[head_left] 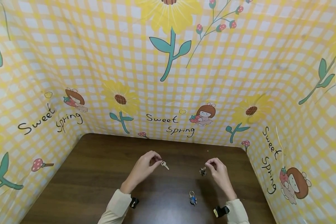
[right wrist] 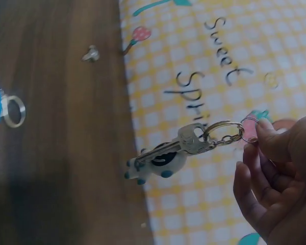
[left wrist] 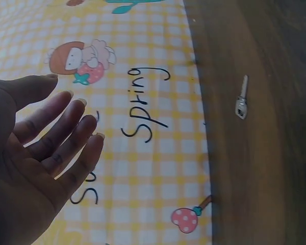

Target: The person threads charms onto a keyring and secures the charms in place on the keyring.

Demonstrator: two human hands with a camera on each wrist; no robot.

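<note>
My right hand (head_left: pixel 219 171) pinches a small ring between thumb and fingertip. From that ring a keychain (right wrist: pixel 166 162) hangs by a short chain, with a silver key (right wrist: pixel 194 139) on a larger ring beside a white, dark and teal figurine. The left hand (left wrist: pixel 46 138) has its fingers spread and loosely bent, with nothing in them. A single loose key (left wrist: pixel 241 104) lies on the brown table, apart from the left fingers in the left wrist view. In the head view this key (head_left: pixel 165 165) appears right beside the left fingertips.
A blue figure keychain (head_left: pixel 193 199) with its own ring lies on the table nearer the body, between the forearms. Yellow checked cloth (head_left: pixel 168 93) walls the table (head_left: pixel 100 168) at the back and both sides. Black camera mounts (head_left: pixel 220 211) sit at the wrists.
</note>
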